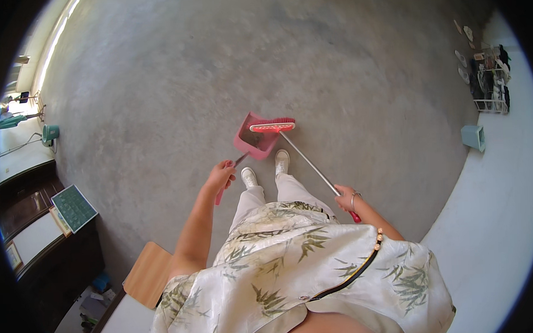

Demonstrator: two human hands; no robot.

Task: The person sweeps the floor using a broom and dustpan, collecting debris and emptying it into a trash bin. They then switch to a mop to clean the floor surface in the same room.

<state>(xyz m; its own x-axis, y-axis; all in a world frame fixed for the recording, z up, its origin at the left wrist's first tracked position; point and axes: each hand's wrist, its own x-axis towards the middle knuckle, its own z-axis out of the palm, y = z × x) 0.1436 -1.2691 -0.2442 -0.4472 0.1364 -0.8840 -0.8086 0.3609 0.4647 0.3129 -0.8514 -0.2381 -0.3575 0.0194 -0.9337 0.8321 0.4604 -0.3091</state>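
Observation:
My left hand (220,175) is closed round the handle of a pink dustpan (258,151), whose pan rests on the grey floor ahead of my shoes. Some dark debris (253,137) lies inside the pan. Closed on the metal stick of a broom, my right hand (345,200) sits near its red grip end. The broom head (273,127), red and white with red bristles, is over the right part of the dustpan and hides some of it. From this view I cannot tell whether the bristles touch the pan.
Concrete floor (173,81) spreads around my white shoes (282,161). To the right stand a shoe rack (491,105) with loose shoes beside it and a pale green bin (473,138). On the left are a green bucket (50,133), a dark cabinet (29,183) and a wooden seat (149,275).

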